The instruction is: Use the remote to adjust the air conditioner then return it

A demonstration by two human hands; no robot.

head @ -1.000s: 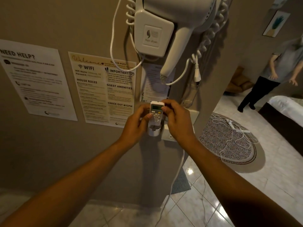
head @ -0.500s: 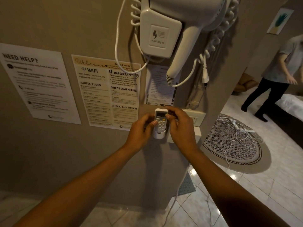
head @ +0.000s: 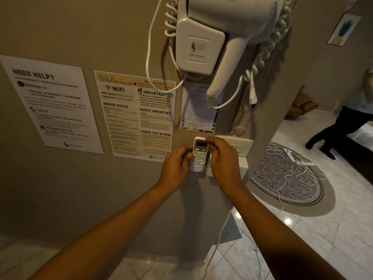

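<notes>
The wall (head: pixel 60 188) carries most things here. Three printed sheets are stuck flat on it: a help notice (head: pixel 50 106) at the left, a welcome sheet (head: pixel 135 116) beside it, and a smaller sheet (head: pixel 198 112), partly hidden. Above them a white hair dryer (head: pixel 220 37) hangs in its wall mount, its cord looping down. The white remote (head: pixel 199 154) stands upright in a small holder (head: pixel 196 168) on the wall. A switch plate (head: pixel 240 145) is fixed just right of it.

The tiled floor (head: pixel 302 239) carries a round patterned rug (head: pixel 282 178), and a white cable (head: pixel 292 166) lies tangled on the rug.

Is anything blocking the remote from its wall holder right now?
Nothing visible does. The remote stands upright against the wall with its lower end already in the holder. The left hand and right hand flank it, fingers touching its sides.
</notes>
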